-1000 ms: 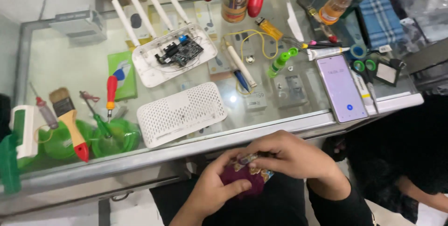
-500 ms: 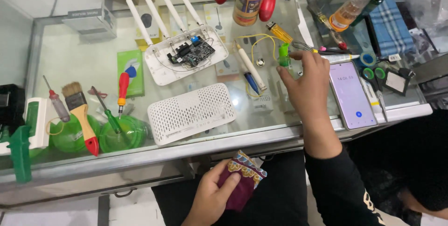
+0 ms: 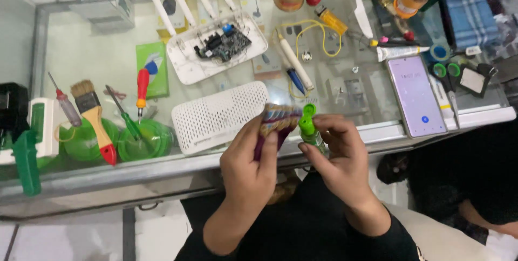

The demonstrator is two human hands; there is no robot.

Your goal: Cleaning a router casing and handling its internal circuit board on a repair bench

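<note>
Two hands, left (image 3: 249, 161) half-hiding folded cloth (image 3: 276, 122), right (image 3: 339, 156) covering green-capped bottle (image 3: 308, 130)

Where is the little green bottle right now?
In the head view, the green bottle is held in the right hand, near the glass table's front edge, beside the maroon cloth in the left hand.

Bright, even overhead light; soft glare on glass counter (image 3: 81, 56); slight motion blur (edges bowed by wide lens).
</note>
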